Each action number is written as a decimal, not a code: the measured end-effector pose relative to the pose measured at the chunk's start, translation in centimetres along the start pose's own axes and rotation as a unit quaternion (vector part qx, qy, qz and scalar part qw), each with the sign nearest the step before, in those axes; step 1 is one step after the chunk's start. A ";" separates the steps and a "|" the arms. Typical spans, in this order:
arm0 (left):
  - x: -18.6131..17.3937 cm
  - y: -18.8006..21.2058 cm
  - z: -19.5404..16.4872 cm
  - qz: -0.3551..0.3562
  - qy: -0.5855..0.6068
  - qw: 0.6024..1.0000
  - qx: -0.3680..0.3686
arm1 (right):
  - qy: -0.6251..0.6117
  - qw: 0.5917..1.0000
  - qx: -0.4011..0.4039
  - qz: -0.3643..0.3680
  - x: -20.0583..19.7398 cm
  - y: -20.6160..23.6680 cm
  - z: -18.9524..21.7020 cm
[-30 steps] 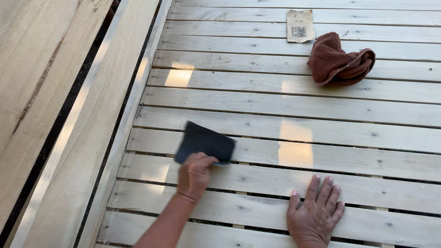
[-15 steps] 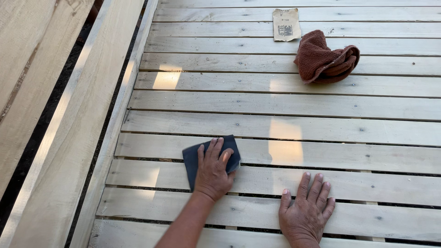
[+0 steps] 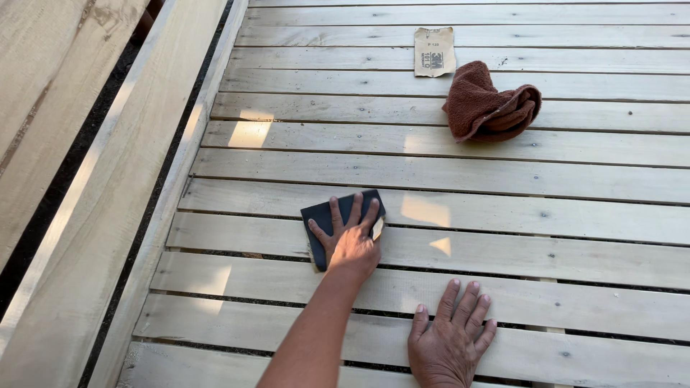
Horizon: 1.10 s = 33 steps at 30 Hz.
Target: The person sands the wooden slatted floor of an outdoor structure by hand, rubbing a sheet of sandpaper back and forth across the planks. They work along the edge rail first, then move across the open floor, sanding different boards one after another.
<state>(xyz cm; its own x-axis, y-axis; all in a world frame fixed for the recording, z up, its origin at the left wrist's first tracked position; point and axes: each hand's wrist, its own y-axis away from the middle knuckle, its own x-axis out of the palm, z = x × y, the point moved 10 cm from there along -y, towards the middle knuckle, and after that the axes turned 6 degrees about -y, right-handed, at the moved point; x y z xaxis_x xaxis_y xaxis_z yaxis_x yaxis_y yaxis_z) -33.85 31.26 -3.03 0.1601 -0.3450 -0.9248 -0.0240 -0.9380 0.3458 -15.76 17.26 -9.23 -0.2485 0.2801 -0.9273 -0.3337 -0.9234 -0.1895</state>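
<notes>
My left hand (image 3: 352, 241) presses down on a dark sheet of sandpaper (image 3: 323, 215), fingers spread over it, on the pale wooden slats (image 3: 503, 176). The sheet's near right corner curls up beside my thumb. My right hand (image 3: 449, 341) lies flat and empty on a nearer slat, fingers apart, a little to the right of the left forearm.
A crumpled reddish-brown cloth (image 3: 489, 104) lies on the slats at the far right. Just beyond it sits a tan sheet of sandpaper (image 3: 434, 52), back side up. A thick wooden side rail (image 3: 129, 201) runs along the left, with dark gaps beside it.
My left hand has slid from the dark sandpaper's near edge to fully on top of it, and the sheet has shifted a little right along the slats. My right hand stays flat.
</notes>
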 end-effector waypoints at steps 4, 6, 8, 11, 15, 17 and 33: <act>2.5 0.6 -6.7 0.024 -0.020 0.999 0.009 | -0.015 1.000 -0.010 0.010 0.9 0.6 0.0; 4.5 2.1 -7.8 0.040 -0.048 0.997 0.055 | -0.038 0.998 -0.055 -0.021 -0.2 0.5 -0.4; 5.3 2.7 -4.8 0.055 -0.059 0.995 0.059 | -0.025 0.993 -0.114 0.013 -0.7 -0.4 -1.9; 2.8 0.9 5.5 -0.006 -0.095 0.989 -0.112 | -0.002 0.993 -0.122 0.001 -3.2 -4.5 -8.7; 2.3 -0.6 7.6 -0.047 -0.051 0.970 -0.231 | 0.033 0.998 -0.052 0.029 -3.1 -10.8 -18.2; 4.6 -1.8 -0.4 -0.018 -0.036 0.981 -0.189 | 0.023 0.998 -0.049 0.018 -2.6 -11.8 -19.9; 3.9 -3.9 0.3 -0.216 -0.011 0.959 -0.186 | -0.023 0.998 -0.046 -0.048 -2.5 -10.9 -19.1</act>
<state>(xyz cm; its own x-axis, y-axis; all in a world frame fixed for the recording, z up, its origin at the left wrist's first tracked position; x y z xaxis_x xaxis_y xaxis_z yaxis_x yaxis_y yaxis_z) -33.43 33.58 -8.03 0.0551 0.0682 -0.9961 0.3934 -0.9185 -0.0411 5.88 21.64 -11.03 -0.2612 0.3786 -0.8879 -0.2744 -0.9111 -0.3077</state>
